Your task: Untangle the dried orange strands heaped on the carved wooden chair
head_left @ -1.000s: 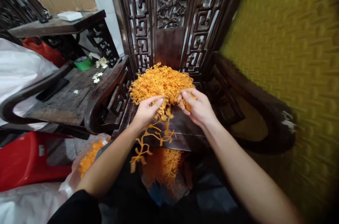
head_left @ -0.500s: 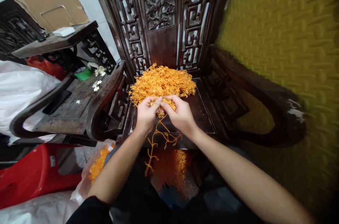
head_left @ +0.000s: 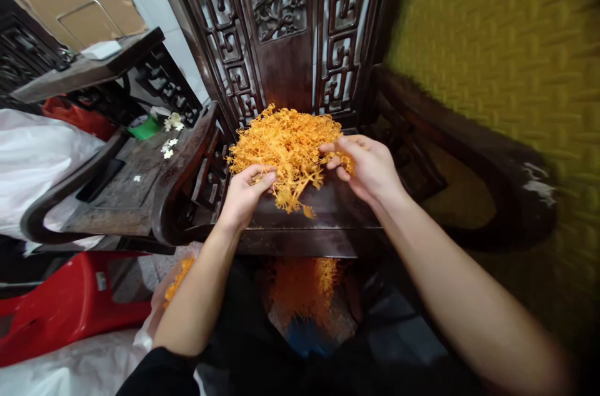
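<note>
A heap of orange branching plastic sprigs (head_left: 287, 140) lies on the seat of a dark carved wooden chair (head_left: 328, 221). My left hand (head_left: 244, 193) rests at the heap's near left edge, thumb and fingers pinched on strands. My right hand (head_left: 368, 165) is at the heap's right edge, fingers curled around a few sprigs. A small clump (head_left: 293, 193) hangs from the heap between my two hands, just above the seat.
More orange sprigs (head_left: 302, 290) fill a bag below the seat's front edge, and some lie in a clear bag (head_left: 175, 280) at the left. A second dark chair (head_left: 131, 177) with small white flowers stands left, a red plastic stool (head_left: 65, 305) below it. A yellow textured wall (head_left: 506, 59) is right.
The long dangling sprig my hands held in front of the seat is gone from view. My hands have moved apart and up onto the heap's left and right edges.
</note>
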`<state>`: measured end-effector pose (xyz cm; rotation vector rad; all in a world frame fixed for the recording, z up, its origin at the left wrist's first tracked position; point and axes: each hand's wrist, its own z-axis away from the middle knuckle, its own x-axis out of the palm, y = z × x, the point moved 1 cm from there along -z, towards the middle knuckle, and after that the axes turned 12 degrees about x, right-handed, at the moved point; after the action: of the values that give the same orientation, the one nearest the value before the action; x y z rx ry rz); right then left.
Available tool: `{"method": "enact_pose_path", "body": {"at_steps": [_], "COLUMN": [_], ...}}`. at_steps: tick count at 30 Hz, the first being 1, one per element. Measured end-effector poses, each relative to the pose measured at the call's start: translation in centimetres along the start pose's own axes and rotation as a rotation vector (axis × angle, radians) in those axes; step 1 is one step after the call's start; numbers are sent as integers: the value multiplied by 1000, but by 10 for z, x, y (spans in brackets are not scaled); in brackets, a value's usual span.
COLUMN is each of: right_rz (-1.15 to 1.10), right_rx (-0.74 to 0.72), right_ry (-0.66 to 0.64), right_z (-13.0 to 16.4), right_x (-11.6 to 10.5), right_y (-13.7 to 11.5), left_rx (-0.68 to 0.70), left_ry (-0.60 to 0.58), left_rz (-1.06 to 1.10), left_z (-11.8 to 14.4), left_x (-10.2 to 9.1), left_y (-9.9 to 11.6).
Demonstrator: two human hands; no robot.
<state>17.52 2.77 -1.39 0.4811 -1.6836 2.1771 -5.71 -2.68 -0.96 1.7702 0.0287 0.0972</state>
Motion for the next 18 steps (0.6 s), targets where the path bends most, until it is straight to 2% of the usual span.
{"method": "enact_pose_path", "body": {"at_steps": [3,5,8,13,15,18], "right_rz": [51,75,234,659,802,945], "right_rx": [31,-8,-146,-495,-593,-623], "right_ry": [-139,-194,-203,-193,-213,-271], "right_z": [13,20,28,41,43,41], "right_x": [9,13,16,21,24,25], "right_y": [7,10,5,1,6,19], "left_rx": [64,81,154,395,429,403], "left_ry": [16,13,-23,-58,-123,-237], "left_rz": [-67,-105,-257,-733,-844,-885], "left_z": [-1,0,1,5,7,9], "left_x": [1,6,13,21,26,33], "left_y": [-4,-3,0,2,0,-3]}}
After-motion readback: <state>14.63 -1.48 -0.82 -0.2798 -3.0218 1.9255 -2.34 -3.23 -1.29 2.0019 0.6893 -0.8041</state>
